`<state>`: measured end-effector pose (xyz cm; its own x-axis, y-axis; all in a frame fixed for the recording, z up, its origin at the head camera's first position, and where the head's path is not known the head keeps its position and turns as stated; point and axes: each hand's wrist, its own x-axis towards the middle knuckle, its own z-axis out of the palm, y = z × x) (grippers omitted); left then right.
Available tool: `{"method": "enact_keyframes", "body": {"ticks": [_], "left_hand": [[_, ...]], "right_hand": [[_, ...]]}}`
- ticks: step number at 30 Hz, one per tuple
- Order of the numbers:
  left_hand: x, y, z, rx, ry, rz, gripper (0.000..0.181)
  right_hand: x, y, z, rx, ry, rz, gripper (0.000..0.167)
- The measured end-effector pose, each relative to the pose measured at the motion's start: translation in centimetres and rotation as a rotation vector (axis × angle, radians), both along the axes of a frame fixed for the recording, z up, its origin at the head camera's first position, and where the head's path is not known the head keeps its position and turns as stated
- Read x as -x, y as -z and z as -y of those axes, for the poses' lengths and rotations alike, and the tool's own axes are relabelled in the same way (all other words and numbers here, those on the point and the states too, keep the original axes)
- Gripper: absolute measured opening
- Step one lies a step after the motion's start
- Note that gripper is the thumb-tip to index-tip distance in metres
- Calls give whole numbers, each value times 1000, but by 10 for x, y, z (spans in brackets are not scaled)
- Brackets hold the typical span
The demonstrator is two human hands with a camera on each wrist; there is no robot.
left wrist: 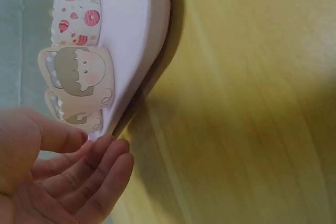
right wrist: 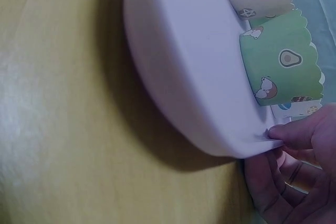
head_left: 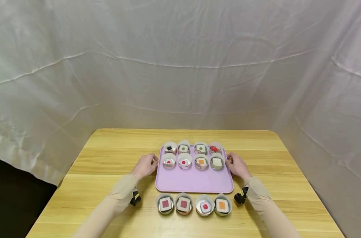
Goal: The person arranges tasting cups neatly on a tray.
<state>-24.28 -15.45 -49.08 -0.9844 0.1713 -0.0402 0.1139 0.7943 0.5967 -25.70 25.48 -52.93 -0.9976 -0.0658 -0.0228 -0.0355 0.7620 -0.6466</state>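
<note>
A pink-purple tray point(head_left: 195, 181) lies on the wooden table, with two rows of paper cups on its back half, each cup holding a small sushi-like piece. At its left edge, my left hand point(head_left: 146, 165) has thumb and curled fingers pinching the rim point(left wrist: 121, 87). On the opposite side my right hand point(head_left: 237, 165) grips the tray's edge, thumb on top and fingers beneath, beside a green cup point(right wrist: 283, 59). The left wrist view shows cups with printed faces point(left wrist: 84, 74) near the left hand point(left wrist: 68, 166). The right hand point(right wrist: 299, 166) shows in the right wrist view.
In front of the tray stands a row of several more filled cups, among them one with a pink-topped piece point(head_left: 165, 204) and one with an orange-topped piece point(head_left: 222, 205). The wooden table point(head_left: 109, 155) extends on both sides, with a grey-white curtain point(head_left: 180, 82) behind it.
</note>
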Motion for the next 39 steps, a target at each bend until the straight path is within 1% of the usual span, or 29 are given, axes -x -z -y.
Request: {"method": "enact_keyframes", "body": {"ticks": [4, 5, 7, 11, 15, 17, 20, 25, 29, 32, 33, 36, 39], "left_hand": [[-4, -6, 5, -14, 44, -47, 17], [-5, -7, 8, -14, 64, -64, 17], [-7, -11, 12, -15, 106, -78, 19], [-14, -16, 21, -15, 220, -107, 24], [-21, -18, 27, -21, 340, -125, 28], [-26, -20, 30, -37, 401, -111, 30], [-34, -23, 33, -66, 490, -69, 36], [-47, -23, 36, -95, 617, -9, 54], [-58, -21, 36, -118, 668, 74, 68], [-65, -18, 33, -154, 686, 153, 75], [-67, -18, 32, -165, 694, 170, 76], [-70, -15, 27, -183, 697, 221, 79], [-73, -12, 23, -176, 685, 247, 82]], "right_hand": [[-1, -1, 0, 3, 2, -1, 24], [-1, -1, 0, 6, 1, -1, 24], [-2, -1, 0, 15, -1, 0, 24], [-2, -1, 0, 26, -12, 4, 24], [-3, 0, 2, 31, -17, 7, 24], [-3, -1, 2, 34, -20, 7, 24], [-4, -2, 3, 37, -20, 4, 23], [-4, -3, 4, 30, -5, 18, 22], [-3, -3, 4, 18, -7, 18, 24], [-2, -2, 3, 17, -10, 12, 24], [-2, -2, 3, 21, -4, 15, 23], [-2, -2, 2, 30, -6, 10, 23], [-2, -2, 2, 36, -7, 9, 23]]}}
